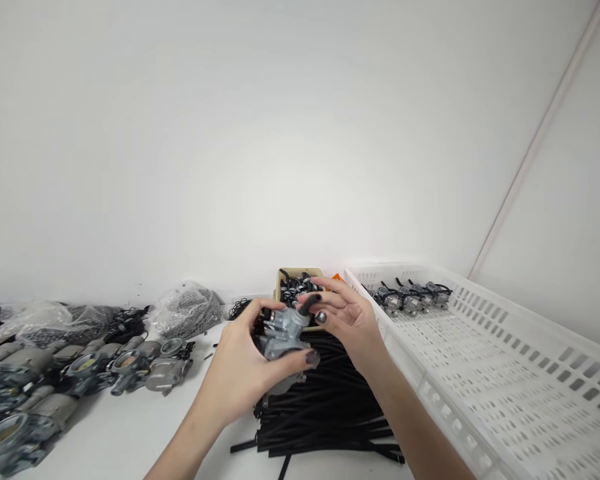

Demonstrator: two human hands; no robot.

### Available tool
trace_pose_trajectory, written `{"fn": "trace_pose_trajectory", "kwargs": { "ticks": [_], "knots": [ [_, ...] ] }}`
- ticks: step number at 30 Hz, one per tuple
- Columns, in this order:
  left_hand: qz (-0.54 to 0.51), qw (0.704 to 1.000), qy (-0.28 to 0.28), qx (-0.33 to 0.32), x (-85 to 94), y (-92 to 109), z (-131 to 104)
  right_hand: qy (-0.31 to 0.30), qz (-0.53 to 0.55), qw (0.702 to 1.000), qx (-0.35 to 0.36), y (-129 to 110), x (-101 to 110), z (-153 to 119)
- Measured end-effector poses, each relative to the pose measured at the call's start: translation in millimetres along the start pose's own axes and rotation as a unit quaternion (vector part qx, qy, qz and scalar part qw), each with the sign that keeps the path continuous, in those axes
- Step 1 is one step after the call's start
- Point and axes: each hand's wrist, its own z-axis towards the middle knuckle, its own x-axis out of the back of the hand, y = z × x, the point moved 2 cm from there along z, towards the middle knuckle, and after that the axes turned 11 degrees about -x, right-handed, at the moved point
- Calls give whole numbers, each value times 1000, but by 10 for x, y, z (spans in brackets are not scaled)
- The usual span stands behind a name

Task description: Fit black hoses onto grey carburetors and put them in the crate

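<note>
Grasps a grey metal carburetor [285,339] in the left grip [245,367], with the thumb over the near side and the fingers behind, partly hidden. Holds it up above a pile of black hoses [325,407], slightly blurred. Tilts its long axis steeply, leaning to the right at the top, with the lower part mostly covered. Points its short hose [310,304] up and to the right, into the right grip [347,323]. Curves the thumb and fingers there about the hose end; cannot tell whether pinching it or only beside it.

Has the pile below on the white desk [125,430], lying mostly crosswise. Has a tan box [300,272] of small dark and metallic parts just beyond. Has a white slotted crate [480,377] at the right, with a row of hose-fitted carburetors [410,298] at its far end. Has more carburetors [165,373] at the left, in front of clear plastic bags [187,312] near the wall [280,133].
</note>
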Motion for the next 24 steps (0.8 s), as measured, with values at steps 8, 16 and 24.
{"fn": "trace_pose_trajectory", "kwargs": {
  "ticks": [8, 16, 24],
  "knots": [
    [-367, 852, 356, 112, 333, -316, 260, -4, -431, 893, -129, 219, 335, 189],
    [-409, 812, 391, 142, 497, -404, 359, -116, -589, 775, -194, 800, 372, 244],
    [-502, 764, 360, 186, 259, -479, 373, -11, -562, 819, -113, 557, 415, 313]
  ]
}}
